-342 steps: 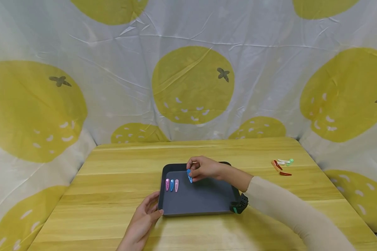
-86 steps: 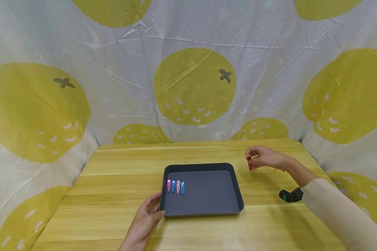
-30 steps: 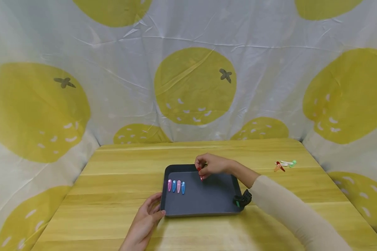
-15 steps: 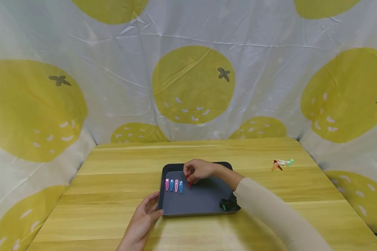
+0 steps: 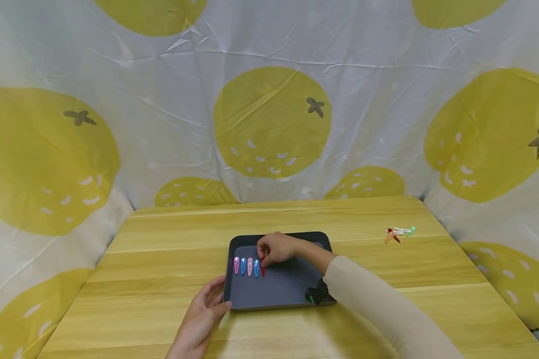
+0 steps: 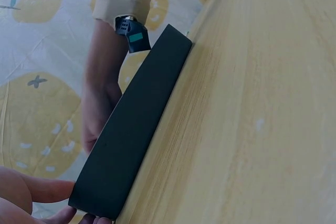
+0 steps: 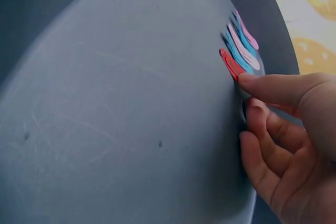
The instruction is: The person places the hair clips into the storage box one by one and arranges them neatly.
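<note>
A dark grey tray [image 5: 278, 294] rests on the wooden table. My left hand [image 5: 203, 310] holds its near left corner; in the left wrist view the thumb is at one edge of the tray wall and fingertips at the other. In the tray my right hand [image 5: 276, 248] pinches a red snap hair clip [image 7: 231, 65], partly covered by the thumb. The clip lies at the right end of a row: a pink clip [image 5: 236, 266], a blue clip [image 5: 243, 266], a pale pink clip [image 5: 249, 267] and another blue clip [image 5: 256, 269].
At the table's [image 5: 175, 239] far right lies a small pile of clips: an orange clip [image 5: 388, 238], a dark red clip [image 5: 394, 236], white ones and a green clip [image 5: 411, 231]. A black wrist device [image 5: 315, 293] hangs over the tray's near right corner. Lemon-patterned cloth [image 5: 170, 124] surrounds the table.
My right hand has carried the red clip from the pile leftward and lowered it beside the second blue clip. That blue clip joined the row earlier. The left hand stays at the tray corner.
</note>
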`<state>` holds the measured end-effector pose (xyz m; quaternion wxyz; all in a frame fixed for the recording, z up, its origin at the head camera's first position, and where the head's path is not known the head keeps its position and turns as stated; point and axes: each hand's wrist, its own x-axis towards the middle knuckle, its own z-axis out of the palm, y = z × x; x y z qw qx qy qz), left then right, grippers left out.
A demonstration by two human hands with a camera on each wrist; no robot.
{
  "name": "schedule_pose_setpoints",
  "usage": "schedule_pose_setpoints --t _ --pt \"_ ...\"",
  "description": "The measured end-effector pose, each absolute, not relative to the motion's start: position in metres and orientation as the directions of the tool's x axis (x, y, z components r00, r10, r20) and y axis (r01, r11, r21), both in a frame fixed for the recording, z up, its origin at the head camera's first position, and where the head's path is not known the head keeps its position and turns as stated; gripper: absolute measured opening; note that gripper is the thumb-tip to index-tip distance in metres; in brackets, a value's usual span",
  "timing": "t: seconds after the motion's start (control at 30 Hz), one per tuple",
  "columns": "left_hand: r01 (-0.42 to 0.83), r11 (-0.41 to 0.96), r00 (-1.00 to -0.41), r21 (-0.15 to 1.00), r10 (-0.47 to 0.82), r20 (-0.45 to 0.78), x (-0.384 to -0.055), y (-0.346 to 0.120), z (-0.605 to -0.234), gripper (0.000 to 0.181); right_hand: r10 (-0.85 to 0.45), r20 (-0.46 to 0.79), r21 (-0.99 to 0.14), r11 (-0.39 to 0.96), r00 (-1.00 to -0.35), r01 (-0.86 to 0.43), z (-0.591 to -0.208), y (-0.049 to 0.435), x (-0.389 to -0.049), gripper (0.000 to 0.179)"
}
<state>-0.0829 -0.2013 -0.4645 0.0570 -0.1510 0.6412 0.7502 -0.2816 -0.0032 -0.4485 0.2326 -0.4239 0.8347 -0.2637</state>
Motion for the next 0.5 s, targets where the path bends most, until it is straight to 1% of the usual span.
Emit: schedule_pose_setpoints --t 0.17,0.5 --pt "-0.277 -0.176 -0.948 0.945 -0.112 -0.299 -0.0819 -0.2026 -0.4640 0.070 -0.837 -0.163 -0.611 0.502 -0.523 -0.613 -0.4496 -0.0065 -0.2814 0.018" --pt "-0.269 -0.179 -0.952 0.946 -0.097 -0.289 -0.0811 -0.2014 -0.4640 0.070 -0.837 -0.162 -0.623 0.498 -0.523 -0.603 -0.4496 -0.0016 -0.2812 0.013"
